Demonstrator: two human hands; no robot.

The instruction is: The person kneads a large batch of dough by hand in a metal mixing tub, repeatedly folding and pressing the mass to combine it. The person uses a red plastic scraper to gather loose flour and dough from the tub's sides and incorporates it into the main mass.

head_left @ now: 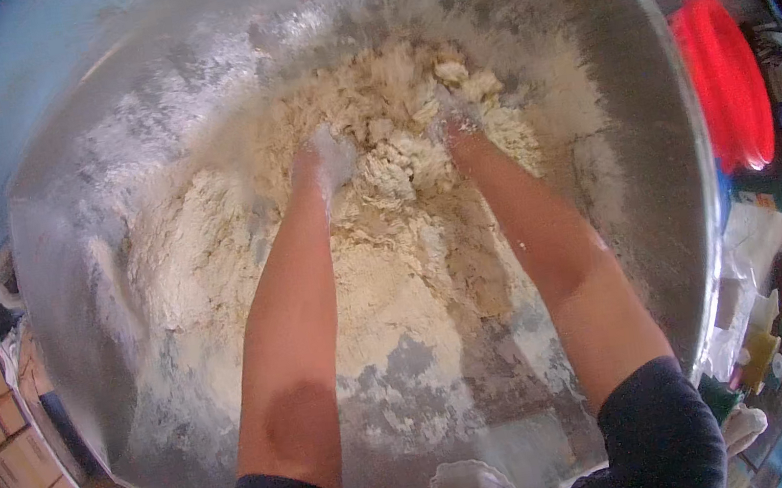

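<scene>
We are finding crumbly, pale dough (391, 170) toward the far edge of the metal trough (656, 189). Our left hand (333, 157) and right hand (453, 121) are sitting partly buried; with fingers hidden, we cannot tell open from closed. We are judging it best to scoop floury mix (189, 251) in from the left edge, pressing evenly.

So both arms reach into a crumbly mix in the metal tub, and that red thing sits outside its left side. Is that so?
No: the red thing sits outside the right side of the metal tub, not the left, as the head view shows. The left arm and right arm reach into the crumbly mix.
</scene>
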